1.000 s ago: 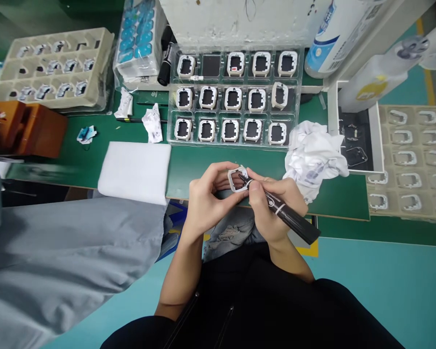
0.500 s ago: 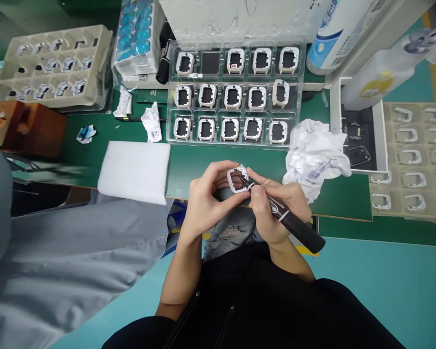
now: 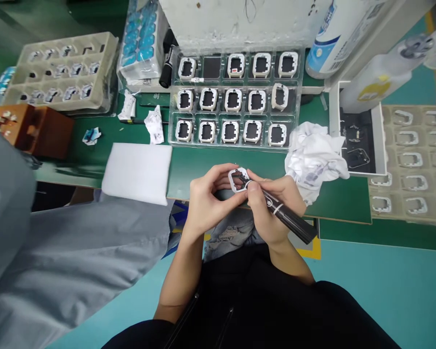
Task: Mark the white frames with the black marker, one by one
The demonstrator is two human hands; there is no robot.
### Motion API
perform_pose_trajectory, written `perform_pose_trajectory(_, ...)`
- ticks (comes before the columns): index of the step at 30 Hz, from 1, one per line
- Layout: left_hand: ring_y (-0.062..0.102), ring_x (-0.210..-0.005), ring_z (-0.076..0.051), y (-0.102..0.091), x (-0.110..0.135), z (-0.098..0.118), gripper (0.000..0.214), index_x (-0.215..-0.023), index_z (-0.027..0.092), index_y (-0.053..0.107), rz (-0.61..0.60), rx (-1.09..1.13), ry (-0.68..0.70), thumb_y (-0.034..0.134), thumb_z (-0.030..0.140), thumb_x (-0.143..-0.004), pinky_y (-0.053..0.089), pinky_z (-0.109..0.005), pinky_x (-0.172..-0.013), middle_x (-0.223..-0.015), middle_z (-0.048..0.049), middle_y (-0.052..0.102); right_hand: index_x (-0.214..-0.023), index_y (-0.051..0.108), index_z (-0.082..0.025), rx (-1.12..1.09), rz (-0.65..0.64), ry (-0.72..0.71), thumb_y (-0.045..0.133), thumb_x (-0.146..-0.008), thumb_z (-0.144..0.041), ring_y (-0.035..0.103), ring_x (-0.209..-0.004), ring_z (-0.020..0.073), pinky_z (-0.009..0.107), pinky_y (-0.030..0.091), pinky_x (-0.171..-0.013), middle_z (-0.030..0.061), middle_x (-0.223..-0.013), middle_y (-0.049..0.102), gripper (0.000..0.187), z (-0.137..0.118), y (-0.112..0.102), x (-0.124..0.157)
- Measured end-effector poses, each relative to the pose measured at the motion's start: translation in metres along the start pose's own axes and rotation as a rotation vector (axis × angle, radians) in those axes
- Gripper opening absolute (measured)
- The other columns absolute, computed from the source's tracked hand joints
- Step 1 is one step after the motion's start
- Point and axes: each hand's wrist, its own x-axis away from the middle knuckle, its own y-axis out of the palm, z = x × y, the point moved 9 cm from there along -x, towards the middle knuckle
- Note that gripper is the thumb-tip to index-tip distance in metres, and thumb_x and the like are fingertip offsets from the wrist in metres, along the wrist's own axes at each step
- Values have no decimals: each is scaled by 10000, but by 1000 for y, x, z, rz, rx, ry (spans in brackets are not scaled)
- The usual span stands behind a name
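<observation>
Between its thumb and fingers, my left hand (image 3: 212, 196) holds a white watch-case frame (image 3: 233, 183) above the bench's front edge. A black marker pen (image 3: 288, 217) is in the grip of my right hand (image 3: 272, 208), its tip down at the inner edge of the frame. The pen's tip partly covers the frame's right side, so I cannot tell exactly where it touches. Past my hands lies a clear plastic tray (image 3: 236, 145) with several similar frames in its pockets; one pocket in the back row holds no frame.
Right of the tray is a crumpled white cloth (image 3: 310, 157), then a white box (image 3: 380, 145) and bottles (image 3: 376, 82). A white foam pad (image 3: 136, 172) lies left, near a brown block (image 3: 51, 133) and a beige tray (image 3: 107, 63). A person in grey (image 3: 94, 252) is close on the left.
The marker has turned slightly in my right hand, its back end shifting up and left. My left hand keeps hold of the frame. The grey-clothed person has moved slightly right in view.
</observation>
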Motion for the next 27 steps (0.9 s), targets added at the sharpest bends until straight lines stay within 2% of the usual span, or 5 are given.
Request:
perform_pose_trajectory(10, 952, -1132, -253, 5, -9, -2, 492, -1400, 280, 821, -118, -11, -12, 1049, 336, -967, 807, -339, -999, -1215, -62, 938, -1051, 743, -307, -56, 77, 35, 877, -1208, -439, 960, -993, 338, 386, 799, -755, -27, -746, 779, 245, 2, -10, -1)
perform_pose_trajectory(16, 926, -1082, -251, -7, -34, 22, 494, -1407, 287, 821, -110, -147, 80, 1036, 373, -970, 786, -345, -947, -1161, -56, 915, -1082, 735, -300, -105, 143, 7, 891, -1200, -409, 898, -771, 301, 491, 828, -863, -44, -721, 742, 224, 3, -20, 1)
perform_pose_trajectory(20, 825, -1056, -262, -43, -106, 46, 538, -1386, 275, 886, 47, -455, 247, 1051, 500, -926, 744, -387, -926, -1282, -89, 846, -1004, 704, -282, -104, 201, -9, 881, -1196, -405, 756, -554, 224, 404, 778, -727, -74, -655, 666, 288, 1, -23, -5)
perform_pose_trajectory(22, 793, -1080, -300, -59, -155, 52, 546, -1396, 252, 905, 131, -631, 283, 1041, 450, -906, 721, -488, -1080, -1246, -113, 794, -991, 702, -273, -105, 200, -28, 881, -1189, -378, 707, -513, 182, 313, 697, -616, -65, -688, 704, 287, -3, -22, -9)
perform_pose_trajectory(27, 758, -1345, -427, -62, -263, 30, 447, -1387, 149, 850, 33, -915, 63, 863, 324, -975, 608, -621, -1308, -1321, -194, 805, -987, 690, -268, -115, 183, -36, 877, -1178, -336, 687, -525, 156, 238, 585, -528, -68, -712, 715, 276, -4, -21, -10)
